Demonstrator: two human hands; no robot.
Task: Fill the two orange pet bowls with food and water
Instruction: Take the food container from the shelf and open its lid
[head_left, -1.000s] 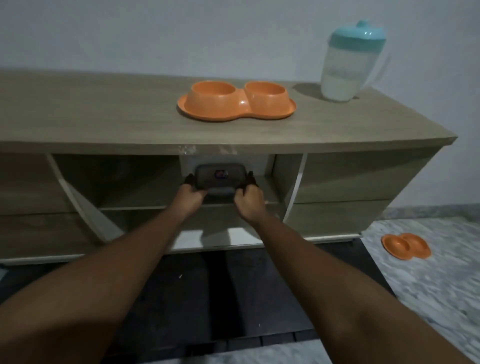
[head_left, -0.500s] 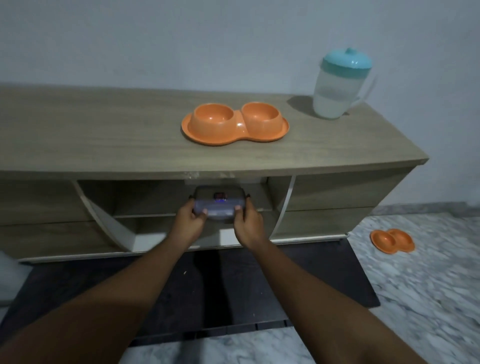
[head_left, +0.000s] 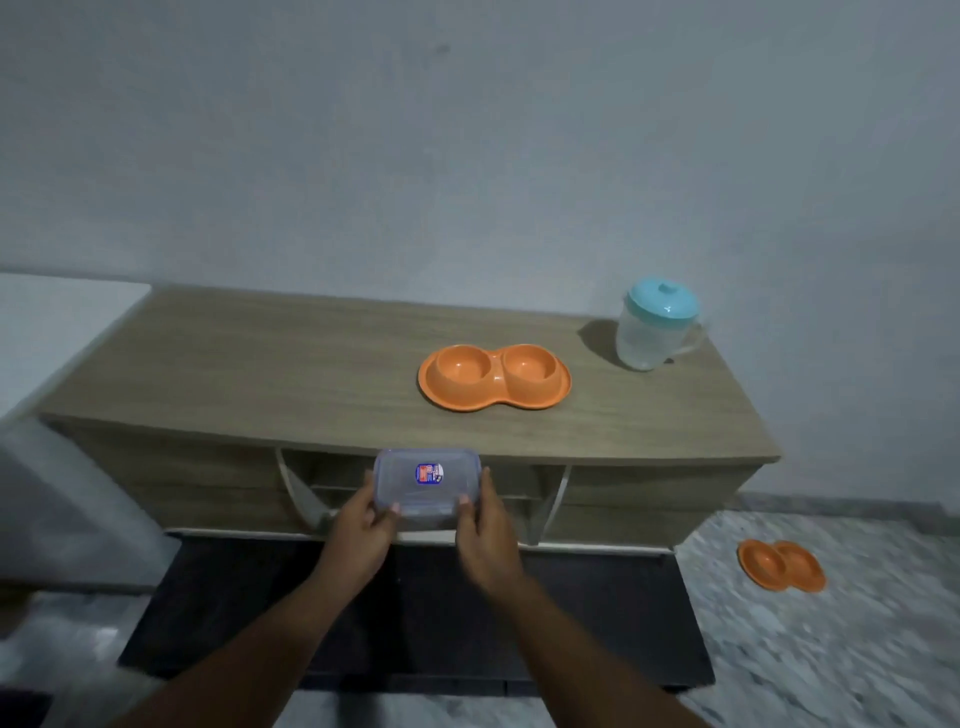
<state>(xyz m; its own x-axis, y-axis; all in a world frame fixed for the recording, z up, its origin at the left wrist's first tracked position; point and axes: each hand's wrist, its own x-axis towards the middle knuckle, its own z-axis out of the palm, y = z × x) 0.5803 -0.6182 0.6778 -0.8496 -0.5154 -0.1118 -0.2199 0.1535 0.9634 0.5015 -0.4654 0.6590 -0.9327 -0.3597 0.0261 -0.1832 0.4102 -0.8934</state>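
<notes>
An orange double pet bowl (head_left: 493, 378) sits on the wooden cabinet top (head_left: 291, 374), both cups showing bare orange insides. A clear pitcher with a teal lid (head_left: 655, 332) stands at the top's right end. I hold a clear lidded plastic container (head_left: 427, 480) with a red-blue label in front of the cabinet's front edge. My left hand (head_left: 361, 525) grips its left side and my right hand (head_left: 483, 525) grips its right side, thumbs on the lid. Its contents cannot be made out.
A second orange double bowl (head_left: 782, 565) lies on the marble floor at the right. A dark mat (head_left: 415, 618) covers the floor before the cabinet. Open shelves (head_left: 322, 483) sit under the top. A white surface (head_left: 57, 317) adjoins the cabinet's left end.
Both hands drew the container out of the cabinet's middle shelf and lifted it to the level of the front edge. The view rose and pulled back.
</notes>
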